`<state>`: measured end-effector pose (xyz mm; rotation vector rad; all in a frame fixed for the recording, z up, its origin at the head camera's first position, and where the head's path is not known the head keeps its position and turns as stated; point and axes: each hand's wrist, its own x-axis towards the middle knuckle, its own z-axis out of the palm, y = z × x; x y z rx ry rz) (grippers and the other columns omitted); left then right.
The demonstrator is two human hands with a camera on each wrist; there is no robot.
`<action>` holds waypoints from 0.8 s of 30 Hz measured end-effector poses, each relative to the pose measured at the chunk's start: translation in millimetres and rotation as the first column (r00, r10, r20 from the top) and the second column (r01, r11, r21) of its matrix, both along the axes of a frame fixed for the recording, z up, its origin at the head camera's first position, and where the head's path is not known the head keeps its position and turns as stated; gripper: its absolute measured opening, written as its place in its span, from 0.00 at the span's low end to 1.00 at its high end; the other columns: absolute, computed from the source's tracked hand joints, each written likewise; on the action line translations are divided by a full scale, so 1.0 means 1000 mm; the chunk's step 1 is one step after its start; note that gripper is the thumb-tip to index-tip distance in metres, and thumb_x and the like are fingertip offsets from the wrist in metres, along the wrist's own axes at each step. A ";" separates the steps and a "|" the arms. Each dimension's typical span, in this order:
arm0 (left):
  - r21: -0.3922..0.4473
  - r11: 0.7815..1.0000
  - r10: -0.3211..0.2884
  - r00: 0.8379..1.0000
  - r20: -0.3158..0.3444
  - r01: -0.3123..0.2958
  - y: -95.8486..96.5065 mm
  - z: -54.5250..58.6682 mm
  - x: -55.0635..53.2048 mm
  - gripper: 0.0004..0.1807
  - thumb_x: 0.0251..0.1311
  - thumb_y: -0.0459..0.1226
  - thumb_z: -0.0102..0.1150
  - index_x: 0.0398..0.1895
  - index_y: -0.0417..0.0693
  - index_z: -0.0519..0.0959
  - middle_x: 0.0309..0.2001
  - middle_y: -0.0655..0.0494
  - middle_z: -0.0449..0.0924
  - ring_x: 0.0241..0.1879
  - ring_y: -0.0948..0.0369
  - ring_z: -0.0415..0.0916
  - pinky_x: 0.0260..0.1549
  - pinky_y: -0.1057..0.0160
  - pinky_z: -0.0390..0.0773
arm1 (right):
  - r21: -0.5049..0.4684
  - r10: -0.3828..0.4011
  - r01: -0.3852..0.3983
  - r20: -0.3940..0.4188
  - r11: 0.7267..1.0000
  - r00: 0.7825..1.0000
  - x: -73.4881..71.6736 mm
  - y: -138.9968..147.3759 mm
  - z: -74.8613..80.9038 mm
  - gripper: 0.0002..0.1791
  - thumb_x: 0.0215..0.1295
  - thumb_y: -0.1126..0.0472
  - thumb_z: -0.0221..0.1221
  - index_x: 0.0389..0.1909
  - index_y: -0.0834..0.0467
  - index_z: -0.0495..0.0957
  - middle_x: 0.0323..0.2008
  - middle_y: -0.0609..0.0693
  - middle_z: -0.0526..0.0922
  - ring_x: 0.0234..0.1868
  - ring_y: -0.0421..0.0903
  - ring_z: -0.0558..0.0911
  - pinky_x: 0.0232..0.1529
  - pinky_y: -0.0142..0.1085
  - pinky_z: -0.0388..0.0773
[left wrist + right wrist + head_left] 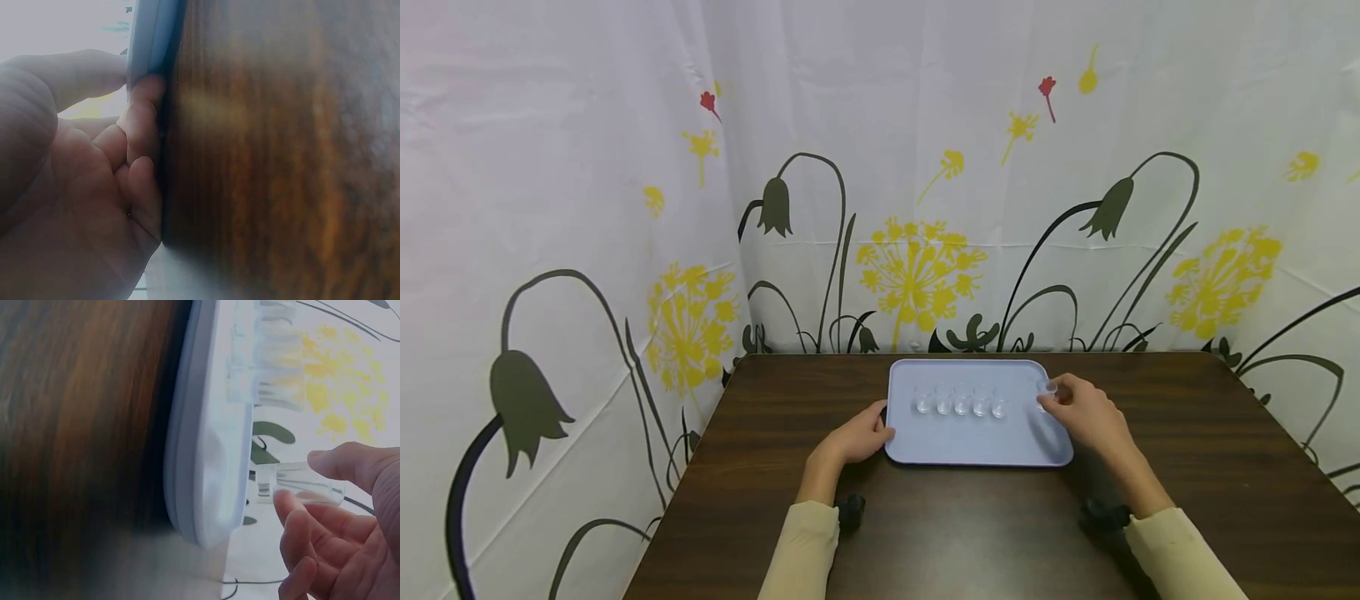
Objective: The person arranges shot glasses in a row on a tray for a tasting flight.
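A light blue tray [970,446] lies on the dark wooden table, with several clear shot glasses [962,403] standing in a row on it. My right hand [1086,414] pinches another clear shot glass [300,482] between thumb and fingers. In the right wrist view this glass is apart from the row, and its base appears raised a little off the tray. At the tray's left edge, my left hand [857,435] grips the rim, thumb on top and fingers curled beneath, as the left wrist view shows [140,125].
The wooden table [970,533] reaches toward me and to both sides of the tray. Behind it hangs a white curtain [880,125] printed with flowers. Both wrists carry black cameras, the left one [851,512] close to the tabletop.
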<state>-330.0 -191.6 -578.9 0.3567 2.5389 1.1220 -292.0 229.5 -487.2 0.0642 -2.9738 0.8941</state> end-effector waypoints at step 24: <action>0.000 0.999 -0.037 0.999 -0.036 0.037 0.000 0.009 0.007 0.38 0.77 0.42 0.55 0.84 0.37 0.57 0.25 0.59 0.73 0.21 0.63 0.67 0.24 0.62 0.69 | -0.021 0.044 -0.042 0.109 0.999 0.993 -0.006 -0.029 -0.010 0.26 0.73 0.43 0.65 0.60 0.58 0.83 0.51 0.62 0.90 0.42 0.51 0.86 0.38 0.48 0.81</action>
